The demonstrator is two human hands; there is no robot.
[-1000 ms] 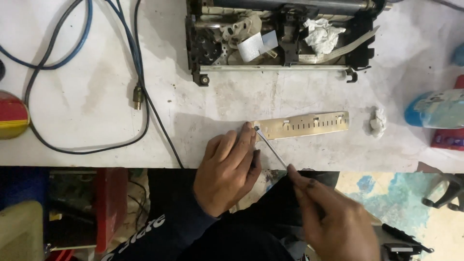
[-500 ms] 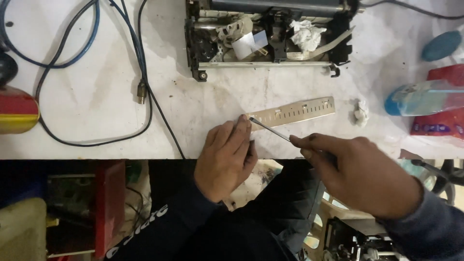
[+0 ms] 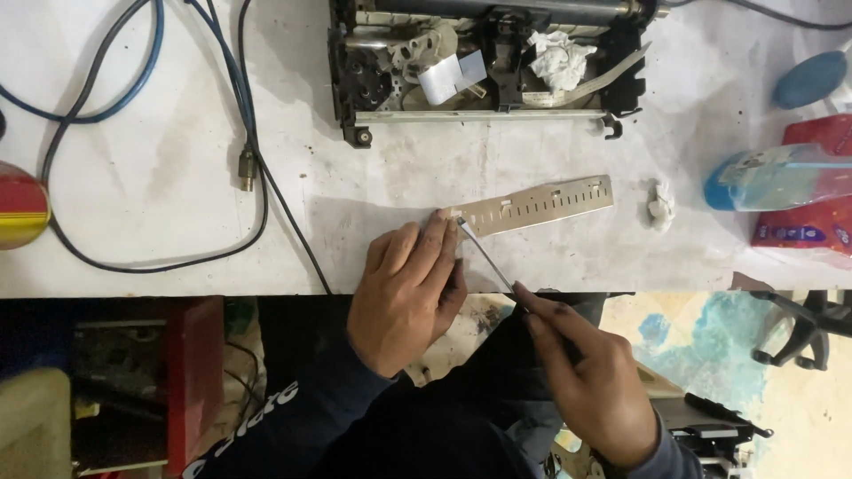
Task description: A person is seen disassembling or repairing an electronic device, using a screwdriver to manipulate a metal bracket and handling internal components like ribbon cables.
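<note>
— Left hand (image 3: 404, 288), what is it doing in the head view?

— It lies palm down at the table's (image 3: 177, 222) near edge, fingers close together, their tips pressing the left end of a slotted metal strip (image 3: 537, 204) flat on the surface. It grips nothing; it pins.

— And the right hand (image 3: 581, 377)?

— At about four o'clock from the strip's end, below the table edge, it pinches the handle of a thin metal tool (image 3: 486, 257), probably a small screwdriver. The tip meets the strip right beside the left fingertips.

— Where does the strip lie?

— Near the table's middle, at six o'clock from the opened printer mechanism (image 3: 484, 62), with a crumpled tissue wad (image 3: 660, 204) at three o'clock from it.

— How would this step go well?

— Judging from the grip, steady downward pressure from the left hand and a shallow tool angle should keep the tip from skidding toward the fingers.
</note>
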